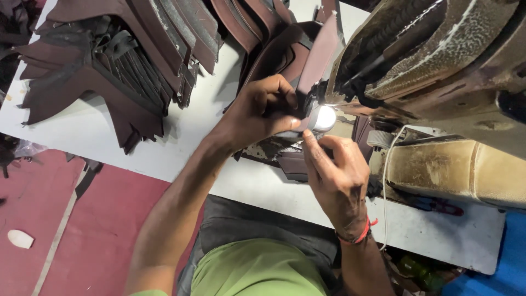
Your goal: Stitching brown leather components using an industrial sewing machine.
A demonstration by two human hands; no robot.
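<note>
Together, a dark brown leather piece (293,159) is pinched by the left hand (260,112) and right hand (334,170), steadied beneath the lit sewing machine (438,71) near the surface's (181,120) front edge.

a leather stitching workshop, by the look of it. a worn sewing machine (438,82) sits on a white worktable (164,137), with stacks of cut brown leather pieces (109,60) piled beside it.

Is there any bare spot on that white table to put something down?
Yes: a bare strip of the white table between the dark leather stack and the left hand, and the front edge right of the right hand. It is crowded at the sewing machine, where both hands pinch a maroon piece.
</note>
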